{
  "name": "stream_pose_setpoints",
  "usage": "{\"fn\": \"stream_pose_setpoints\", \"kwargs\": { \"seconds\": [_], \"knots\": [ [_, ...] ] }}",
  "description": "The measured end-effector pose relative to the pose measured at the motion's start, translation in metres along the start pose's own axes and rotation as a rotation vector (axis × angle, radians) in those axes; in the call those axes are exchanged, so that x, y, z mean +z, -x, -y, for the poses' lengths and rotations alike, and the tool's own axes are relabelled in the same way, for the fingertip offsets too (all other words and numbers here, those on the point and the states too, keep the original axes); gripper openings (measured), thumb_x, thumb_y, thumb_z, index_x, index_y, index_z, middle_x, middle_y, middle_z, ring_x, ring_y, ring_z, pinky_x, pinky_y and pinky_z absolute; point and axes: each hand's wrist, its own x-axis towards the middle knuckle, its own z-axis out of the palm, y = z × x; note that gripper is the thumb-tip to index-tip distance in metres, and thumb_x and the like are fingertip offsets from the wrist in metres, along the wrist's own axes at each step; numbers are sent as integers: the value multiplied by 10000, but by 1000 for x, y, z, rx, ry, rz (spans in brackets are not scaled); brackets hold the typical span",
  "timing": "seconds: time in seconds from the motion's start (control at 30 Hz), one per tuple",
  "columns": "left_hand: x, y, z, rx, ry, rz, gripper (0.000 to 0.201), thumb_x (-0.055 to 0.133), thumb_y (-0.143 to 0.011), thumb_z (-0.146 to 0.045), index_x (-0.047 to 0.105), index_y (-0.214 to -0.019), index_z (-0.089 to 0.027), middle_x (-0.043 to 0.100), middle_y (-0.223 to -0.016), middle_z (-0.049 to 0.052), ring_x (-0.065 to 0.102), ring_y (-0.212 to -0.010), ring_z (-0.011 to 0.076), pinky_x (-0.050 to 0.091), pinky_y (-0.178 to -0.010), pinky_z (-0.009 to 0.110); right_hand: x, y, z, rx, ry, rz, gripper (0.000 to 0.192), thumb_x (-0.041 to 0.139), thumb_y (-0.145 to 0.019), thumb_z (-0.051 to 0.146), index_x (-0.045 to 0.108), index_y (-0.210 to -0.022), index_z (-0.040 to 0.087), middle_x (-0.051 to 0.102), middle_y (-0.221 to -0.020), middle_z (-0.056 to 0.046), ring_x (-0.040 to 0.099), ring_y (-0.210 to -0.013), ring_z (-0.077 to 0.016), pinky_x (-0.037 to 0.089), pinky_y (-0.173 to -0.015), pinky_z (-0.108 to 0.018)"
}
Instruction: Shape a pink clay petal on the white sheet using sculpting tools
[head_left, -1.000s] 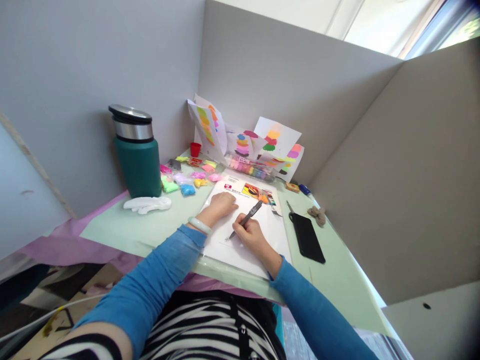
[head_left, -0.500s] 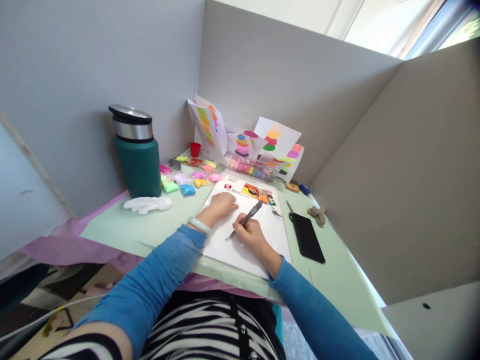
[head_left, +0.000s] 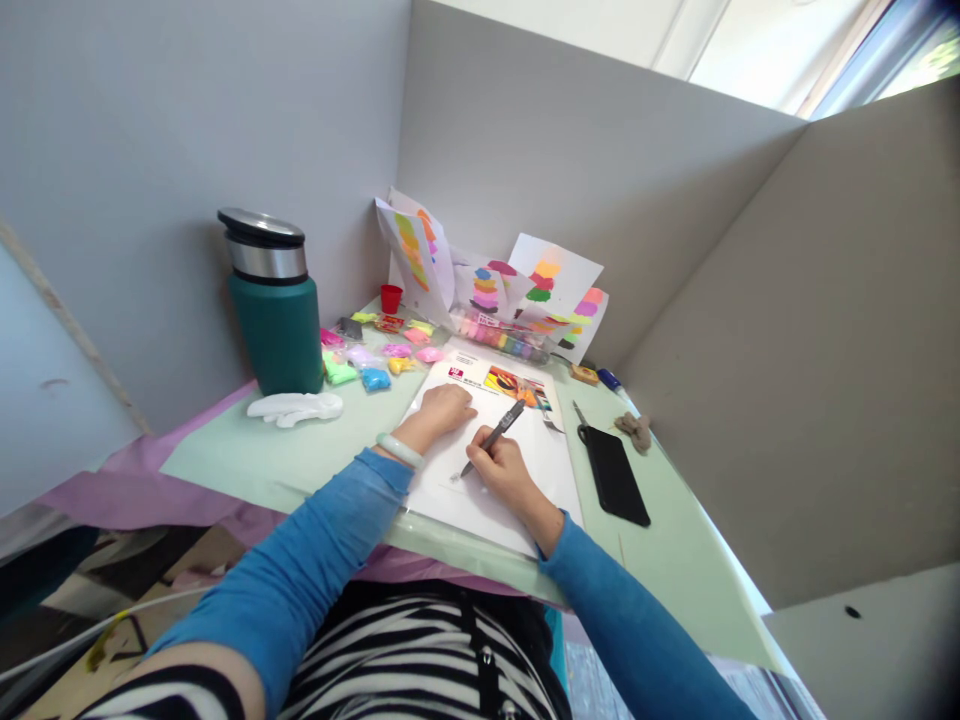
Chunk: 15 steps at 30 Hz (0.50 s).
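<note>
A: What are the 2 hands doing?

B: The right hand (head_left: 506,468) is closed around a pen (head_left: 493,437), pinched near its lower end, with the tip down on the white sheet (head_left: 525,455). The pen leans up and away from the person, as a writing grip would have it. The left hand (head_left: 444,408) rests loosely curled with its fingers folded under, pressing on the same sheet just above the pen tip; I judge that it is there to keep the paper from sliding.

A: Where does the sheet lie?

B: On the pale green table (head_left: 247,455), straight in front of the person, between a green flask (head_left: 275,305) on the left and a black phone (head_left: 613,473) on the right. A printed colour picture (head_left: 514,385) shows at its far end.

A: And the rest?

B: Small bags of coloured clay (head_left: 375,352) lie in a cluster between flask and sheet, within reach of the left hand. Papers with colour blobs (head_left: 551,285) lean against the back wall, probably propped so they can be read from the seat. A white moulded piece (head_left: 296,407) lies just in front of the flask.

A: What can't you make out?

B: Whatever the pen marks: the hand covers part of it, and only a faint grey trace shows at the tip. The print on the picture is too small to read. The little brown lump (head_left: 636,430) beyond the phone I cannot identify. The sheet's near edge is hidden by the right sleeve (head_left: 622,620).
</note>
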Motion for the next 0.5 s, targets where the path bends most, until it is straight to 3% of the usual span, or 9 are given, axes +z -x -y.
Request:
{"fn": "stream_pose_setpoints", "kwargs": {
  "seconds": [0.5],
  "knots": [
    [4,-3,2,8,0,-22,333,475,-838,-411,686,-1005,-213,670,-1097,101,610,-1023,242,462,-825,301,0,0,1,-14,5,-14,170,482,-785,291,457,-644,198,416,-525,49,389,-495,-100,317,-511,-224]
  ]
}}
